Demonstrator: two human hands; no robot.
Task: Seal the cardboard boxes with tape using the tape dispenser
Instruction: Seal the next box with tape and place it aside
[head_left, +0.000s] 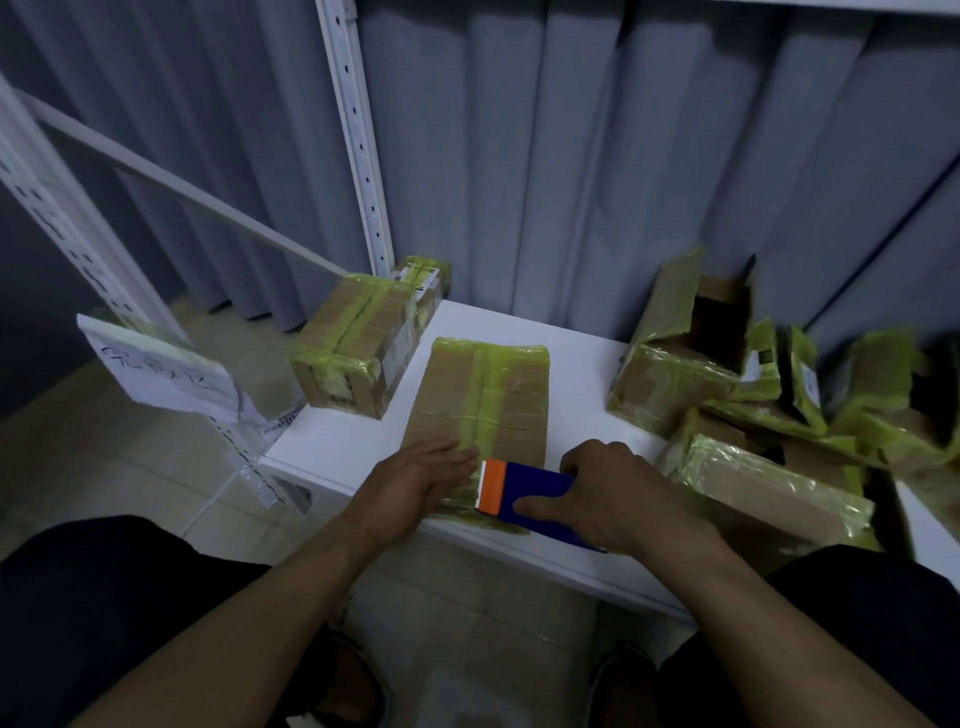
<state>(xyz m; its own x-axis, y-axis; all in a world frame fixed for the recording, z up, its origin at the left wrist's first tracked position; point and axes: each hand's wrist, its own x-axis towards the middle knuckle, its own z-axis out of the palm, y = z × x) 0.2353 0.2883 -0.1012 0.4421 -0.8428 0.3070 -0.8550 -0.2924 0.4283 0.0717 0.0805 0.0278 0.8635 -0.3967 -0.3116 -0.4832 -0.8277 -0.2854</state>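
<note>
A flat cardboard box (511, 400) lies in the middle of the white table (576, 374), with a strip of yellow-green tape down its centre seam. My right hand (618, 493) grips a blue tape dispenser (530, 493) with an orange head and serrated blade, held at the box's near end. My left hand (421, 480) lies flat on the near left part of the box, fingers pressing beside the tape, touching the dispenser's blade end.
A taped box (358, 343) sits at the table's far left corner. Several open, tape-covered boxes (727, 374) pile up at the right. A white shelf post (358, 140) stands behind, grey curtains beyond. A paper sign (161, 369) hangs on the left rack.
</note>
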